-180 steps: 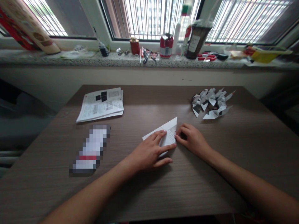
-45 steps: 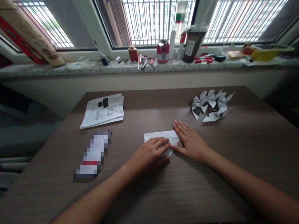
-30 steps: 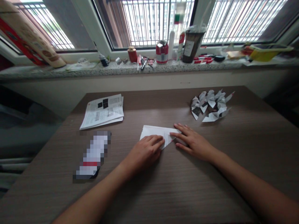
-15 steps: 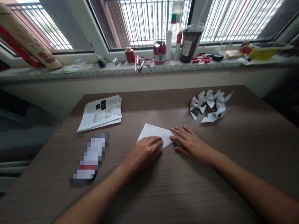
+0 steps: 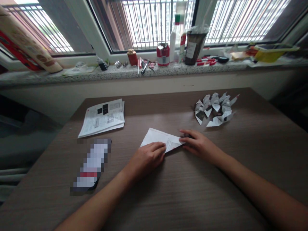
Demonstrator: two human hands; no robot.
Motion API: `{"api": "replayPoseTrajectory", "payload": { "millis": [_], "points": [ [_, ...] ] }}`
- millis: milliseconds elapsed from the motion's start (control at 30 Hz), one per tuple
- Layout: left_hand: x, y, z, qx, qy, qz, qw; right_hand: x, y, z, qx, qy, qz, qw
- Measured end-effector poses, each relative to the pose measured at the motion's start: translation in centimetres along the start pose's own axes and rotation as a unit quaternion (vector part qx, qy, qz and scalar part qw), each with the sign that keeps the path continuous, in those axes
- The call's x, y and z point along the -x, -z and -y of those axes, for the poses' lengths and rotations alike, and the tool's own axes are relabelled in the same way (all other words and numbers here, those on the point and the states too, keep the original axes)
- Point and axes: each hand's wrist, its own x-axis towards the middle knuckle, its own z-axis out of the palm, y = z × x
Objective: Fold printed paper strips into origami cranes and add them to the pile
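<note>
A folded piece of white printed paper (image 5: pixel 154 136) lies on the brown table (image 5: pixel 154 199), tapering to a point on the right. My left hand (image 5: pixel 150 157) rests on its lower left part, fingers lying flat and close together. At the paper's right tip is my right hand (image 5: pixel 198 143), its fingers apart and the fingertips touching the tip. The underside of each hand is hidden.
Printed sheets (image 5: pixel 103 117) lie at the back left, above a pixelated phone (image 5: pixel 92 165). Folded paper pieces (image 5: pixel 214 109) stand clustered at the back right. The windowsill (image 5: pixel 115 74) holds a can (image 5: pixel 163 55), a cup (image 5: pixel 195 46) and bottles.
My right hand has slid slightly to the right along the paper, and more of the pointed tip shows. My left hand stays on the paper. The view has shifted slightly.
</note>
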Motion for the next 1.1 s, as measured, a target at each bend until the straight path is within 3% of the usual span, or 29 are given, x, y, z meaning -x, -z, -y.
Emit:
{"api": "replayPoseTrajectory", "payload": {
  "millis": [233, 433, 567, 700, 800, 933, 1100],
  "points": [
    [-0.1, 0.6, -0.2, 0.018, -0.006, 0.010, 1.000, -0.1, 0.5, 0.4, -0.004, -0.005, -0.012, 1.000],
    [-0.2, 1.0, -0.5, -0.030, 0.015, 0.013, 0.999, -0.5, 1.1, 1.5, -0.035, -0.016, -0.025, 0.999],
    [0.0, 1.4, -0.5, -0.028, 0.020, -0.028, 0.999, -0.5, 1.4, 1.6, -0.084, -0.065, -0.037, 0.994],
    [0.2, 1.9, -0.7, 0.054, 0.036, -0.082, 0.994, -0.5, 1.7, 1.8, -0.120, -0.145, -0.051, 0.981],
    [0.1, 2.5, -1.2, 0.146, 0.065, -0.123, 0.979, -0.6, 1.8, 2.0, -0.140, -0.174, -0.052, 0.973],
    [-0.3, 3.4, -2.1, 0.244, 0.117, -0.165, 0.948, -0.9, 1.6, 2.2, -0.140, -0.147, -0.066, 0.977],
    [-0.5, 3.7, -2.7, 0.365, 0.203, -0.191, 0.888, -1.2, 1.5, 2.7, -0.170, -0.125, -0.066, 0.975]
  ]
}}
